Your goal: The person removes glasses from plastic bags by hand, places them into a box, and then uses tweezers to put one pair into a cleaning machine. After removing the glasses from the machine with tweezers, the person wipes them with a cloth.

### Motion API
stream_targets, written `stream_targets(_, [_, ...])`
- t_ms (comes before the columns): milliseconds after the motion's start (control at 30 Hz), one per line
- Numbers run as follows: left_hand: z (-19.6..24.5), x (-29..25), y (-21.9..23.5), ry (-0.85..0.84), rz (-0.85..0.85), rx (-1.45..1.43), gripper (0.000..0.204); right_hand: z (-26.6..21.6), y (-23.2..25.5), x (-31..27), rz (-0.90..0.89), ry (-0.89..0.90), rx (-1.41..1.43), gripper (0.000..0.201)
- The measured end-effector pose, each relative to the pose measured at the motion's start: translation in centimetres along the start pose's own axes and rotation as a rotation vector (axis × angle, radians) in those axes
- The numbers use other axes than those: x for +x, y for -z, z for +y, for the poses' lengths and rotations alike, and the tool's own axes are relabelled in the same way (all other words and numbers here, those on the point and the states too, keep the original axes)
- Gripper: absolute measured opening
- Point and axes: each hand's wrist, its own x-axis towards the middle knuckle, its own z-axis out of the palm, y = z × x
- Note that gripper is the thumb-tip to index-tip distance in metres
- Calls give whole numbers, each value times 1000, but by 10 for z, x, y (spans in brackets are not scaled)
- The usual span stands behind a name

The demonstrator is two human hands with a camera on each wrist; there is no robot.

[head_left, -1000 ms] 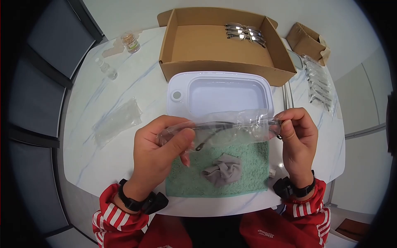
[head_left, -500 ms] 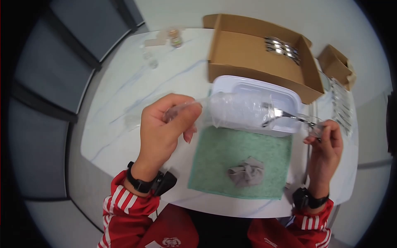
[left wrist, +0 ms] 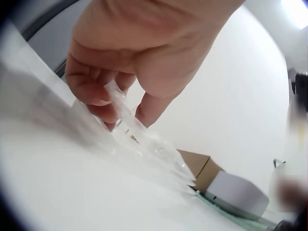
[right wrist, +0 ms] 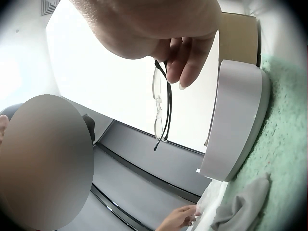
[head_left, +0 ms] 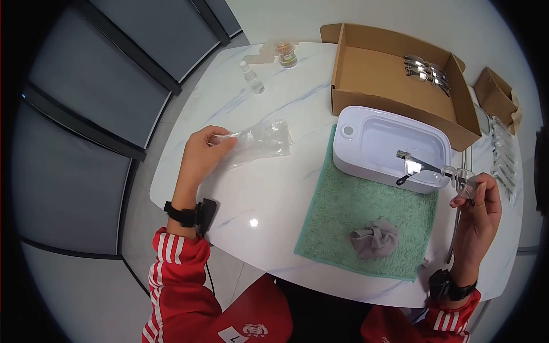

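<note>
Over the left part of the table, my left hand [head_left: 205, 151] pinches the end of a crumpled clear plastic sleeve [head_left: 266, 140]; in the left wrist view the film [left wrist: 159, 151] hangs between thumb and fingers. On the other side, my right hand [head_left: 483, 203] holds a pair of eyeglasses [head_left: 428, 166] at one end, thumb against fingers. Their dark temples and clear lenses overlap the right end of a white basin [head_left: 366, 180]. The right wrist view shows the eyeglasses [right wrist: 169, 106] hanging from the fingertips. A grey cloth [head_left: 374, 239] lies bunched on a green towel [head_left: 326, 228].
Behind the basin, an open cardboard box [head_left: 372, 97] contains several eyeglasses [head_left: 426, 71]. Bagged eyeglasses [head_left: 503, 154] lie at the right edge by a small brown carton [head_left: 496, 94]. A spray bottle [head_left: 252, 78] and a jar [head_left: 286, 54] stand at the back left.
The eyeglasses have come out of the plastic sleeve, drawn to the right by my right hand. My left hand has carried the sleeve left and down to the table. The head view has swung left.
</note>
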Motion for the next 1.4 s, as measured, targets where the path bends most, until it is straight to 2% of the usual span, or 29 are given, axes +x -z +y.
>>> stream_targets(33, [-4, 1, -2, -116, 93, 193, 37, 0, 0, 0, -1, -11, 2, 21])
stream_targets(67, [-6, 1, -3, -118, 92, 195, 37, -1, 0, -1, -1, -23, 3, 21])
stream_targets(133, [-3, 1, -8, -528, 445, 587, 39, 0, -1, -1, -1, -21, 2, 21])
stream_targets(267, [28, -6, -14, -442, 369, 494, 37, 0, -3, -2, -3, -12, -10, 21])
stream_targets(333, [44, -5, -20, -249, 88, 369, 42, 0, -4, -3, -16, -16, -7, 21])
stream_targets(367, [53, -3, -24, -184, 1, 464, 50, -1, -4, -3, -26, -20, -4, 21])
stream_targets(400, [55, 1, -29, -185, 2, 464, 50, -1, -4, -4, -25, -19, -3, 21])
stream_targets(467, [58, 10, -38, -25, -251, 646, 63, -1, -5, -4, -37, -27, -1, 22])
stream_targets(500, [60, 12, -39, -31, -251, 647, 63, -1, -5, -4, -32, -23, 0, 22])
stream_targets(567, [65, 16, -41, 51, -341, 726, 81, -1, -5, -4, -61, -34, 7, 21])
stream_targets(800, [62, 15, -46, 23, -314, 782, 87, -4, -10, -8, -53, -46, 20, 21])
stream_targets(867, [62, 8, -44, -140, -116, 757, 77, -6, -12, -7, -76, -81, 26, 20])
stream_targets(900, [64, -1, -43, -327, 24, 719, 55, -6, -12, -7, -83, -82, 22, 20])
stream_targets(933, [77, -10, -45, -341, 13, 708, 55, -7, -13, -7, -67, -79, 9, 20])
stream_targets(1000, [110, -30, -49, -366, 82, 286, 37, -5, -15, -8, -99, -97, 16, 21])
stream_targets(1033, [118, -36, -49, -377, -78, 112, 26, -4, -16, -9, -97, -90, 4, 21])
stream_targets(1067, [126, -45, -52, -376, -87, 96, 26, -2, -16, -11, -93, -90, -14, 21])
stream_targets(1133, [141, -61, -63, -405, -565, -276, 26, 0, -16, -11, -139, -82, 16, 20])
stream_targets(1167, [143, -67, -72, -412, -564, -295, 26, 1, -16, -12, -146, -88, 27, 18])
stream_targets(1233, [149, -75, -86, -333, -778, -558, 24, 2, -17, -12, -153, -80, 26, 17])
stream_targets(1400, [141, -75, -108, -317, -754, -752, 24, 3, -17, -10, -177, -99, 29, 15])
